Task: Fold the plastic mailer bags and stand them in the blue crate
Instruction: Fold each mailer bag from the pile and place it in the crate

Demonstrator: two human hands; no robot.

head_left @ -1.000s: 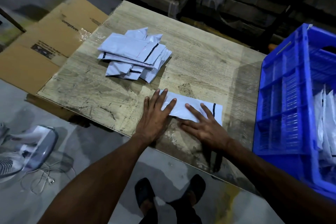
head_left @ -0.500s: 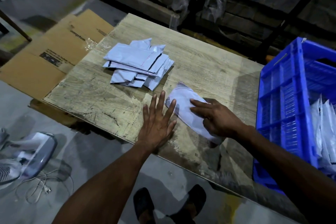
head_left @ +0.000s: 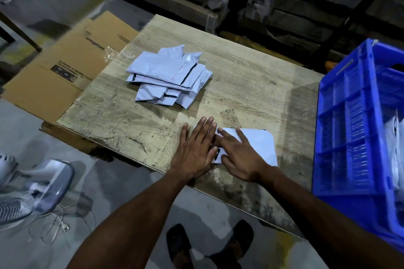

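A white mailer bag [head_left: 261,146] lies folded flat near the front edge of the wooden table [head_left: 251,85]. My left hand [head_left: 196,150] presses its left end with straight fingers. My right hand [head_left: 239,157] lies flat on the bag beside it, fingers spread and pointing up-left. A loose pile of several unfolded white mailer bags [head_left: 169,75] sits further back on the table. The blue crate [head_left: 358,137] stands at the right, with white folded bags [head_left: 395,150] upright inside it.
Flattened cardboard boxes [head_left: 65,67] lie off the table's left side. A white fan [head_left: 30,190] with a loose cord sits on the floor at lower left. My feet in dark sandals [head_left: 209,244] stand under the table's front edge. Wrapped dark pallets line the back.
The right hand, which had lifted and turned one end of the bag, has laid it down folded and now rests flat on it. The left hand has shifted slightly right onto the bag.
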